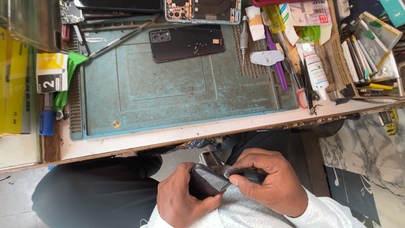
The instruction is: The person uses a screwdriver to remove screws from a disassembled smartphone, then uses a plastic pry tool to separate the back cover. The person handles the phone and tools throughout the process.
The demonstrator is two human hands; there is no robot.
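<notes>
A dark phone [206,180] is clamped between the left hand [183,198] and right hand [270,181]. It is held above the lap. Its long axis is angled from lower left to upper right.

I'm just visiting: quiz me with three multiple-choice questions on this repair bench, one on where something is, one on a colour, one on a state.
1. Where does the black phone back cover lie?
A. on the mat's upper part
B. on the floor
C. in the lap

2. What colour is the work mat?
A. red
B. blue-green
C. white

3. What is the dark phone doing?
A. lying alone on the mat
B. held by both hands
C. standing upright on the bench

Answers: 1 A, it rests near the mat's far edge. 2 B, teal surface. 3 B, left hand and right hand grip it.
</notes>
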